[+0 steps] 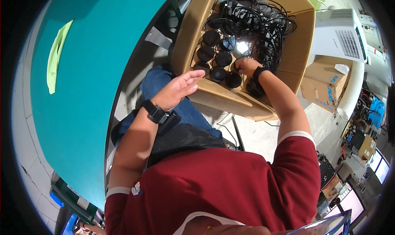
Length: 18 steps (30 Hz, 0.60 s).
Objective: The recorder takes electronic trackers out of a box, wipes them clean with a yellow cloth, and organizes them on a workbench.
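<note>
A large cardboard box (305,50) stands in front of me. Inside it, round black devices (223,58) sit in rows at the left, and a heap of black cables (263,19) fills the far and right part. My right hand (248,66) reaches into the box among the devices, its fingers curled together; what they grip, if anything, is hidden. Just outside the near left edge of the box, my left hand (179,89) is held with its fingers stretched out and nothing in it. One device in the box has a shiny face, and a bright glare lies beside it.
To the left is a teal-topped table (94,91) with a light green cloth strip (59,56) on it. At the right stand a white appliance (337,33), a smaller cardboard box (323,84) and a white ribbed hose (353,91). Another person's hand (94,229) shows at the lower left.
</note>
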Tool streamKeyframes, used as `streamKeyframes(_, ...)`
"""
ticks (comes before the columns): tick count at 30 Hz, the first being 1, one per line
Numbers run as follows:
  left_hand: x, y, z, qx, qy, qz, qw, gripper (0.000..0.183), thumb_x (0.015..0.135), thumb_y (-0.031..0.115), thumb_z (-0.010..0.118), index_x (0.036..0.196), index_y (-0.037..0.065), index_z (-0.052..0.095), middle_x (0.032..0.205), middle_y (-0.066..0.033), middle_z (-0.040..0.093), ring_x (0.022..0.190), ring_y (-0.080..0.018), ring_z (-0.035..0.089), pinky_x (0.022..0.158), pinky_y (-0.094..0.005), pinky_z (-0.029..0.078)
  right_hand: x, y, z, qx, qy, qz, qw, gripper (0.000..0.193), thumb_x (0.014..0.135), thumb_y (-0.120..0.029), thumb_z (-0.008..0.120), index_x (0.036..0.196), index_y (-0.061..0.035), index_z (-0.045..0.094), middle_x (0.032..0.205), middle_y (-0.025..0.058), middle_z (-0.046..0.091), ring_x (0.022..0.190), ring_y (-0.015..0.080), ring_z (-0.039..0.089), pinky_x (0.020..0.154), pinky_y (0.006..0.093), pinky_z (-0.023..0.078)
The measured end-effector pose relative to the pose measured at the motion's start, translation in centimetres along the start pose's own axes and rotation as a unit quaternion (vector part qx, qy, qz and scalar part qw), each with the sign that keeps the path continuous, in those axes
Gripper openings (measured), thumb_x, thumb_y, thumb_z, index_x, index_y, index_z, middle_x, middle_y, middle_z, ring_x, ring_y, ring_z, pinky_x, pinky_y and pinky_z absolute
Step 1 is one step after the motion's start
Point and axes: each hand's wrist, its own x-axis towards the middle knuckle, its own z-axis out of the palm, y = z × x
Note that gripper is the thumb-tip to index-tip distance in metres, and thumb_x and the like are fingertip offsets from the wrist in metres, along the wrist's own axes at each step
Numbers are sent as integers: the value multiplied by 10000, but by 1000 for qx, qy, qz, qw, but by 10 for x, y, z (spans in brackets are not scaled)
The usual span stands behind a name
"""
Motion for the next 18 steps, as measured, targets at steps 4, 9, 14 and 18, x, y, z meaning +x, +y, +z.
streamKeyframes(4, 0, 0, 1, -9, 6, 0, 1000, 496, 875, 95, 495, 1318, -16, 301, 1358, -112, 343, 1269, -148, 311, 1031, -250, 247, -4, -14, 11, -181, -43, -42, 982, 267, 722, -180, 613, 988, -165, 611, 1107, 88, 528, 1040, 263, 514, 793, 349, 480)
streamKeyframes(9, -1, -1, 0, -9, 3, 2, 1000, 495, 869, 90, 495, 1317, -7, 308, 1362, -110, 342, 1285, -164, 289, 1034, -267, 244, -22, -11, 6, -256, -26, 28, 966, 501, 724, -200, 614, 1204, -291, 507, 1311, 159, 318, 1177, 314, 374, 833, 377, 469)
streamKeyframes(14, -1, -2, -1, -19, 3, 11, 1000, 497, 870, 90, 495, 1321, -1, 306, 1369, -111, 334, 1301, -178, 265, 1037, -279, 238, -21, -18, 13, -270, -89, 1, 959, 715, 692, -271, 680, 1320, -349, 348, 1456, 162, -34, 1286, 428, 186, 918, 468, 422)
streamKeyframes(18, -1, 0, 0, -27, 2, 10, 1000, 504, 872, 92, 496, 1326, -2, 299, 1371, -111, 332, 1306, -179, 258, 1038, -282, 236, -10, -34, 20, -195, -122, 97, 968, 843, 574, -456, 766, 1303, -302, 372, 1444, 188, -94, 1280, 495, 101, 902, 514, 424)
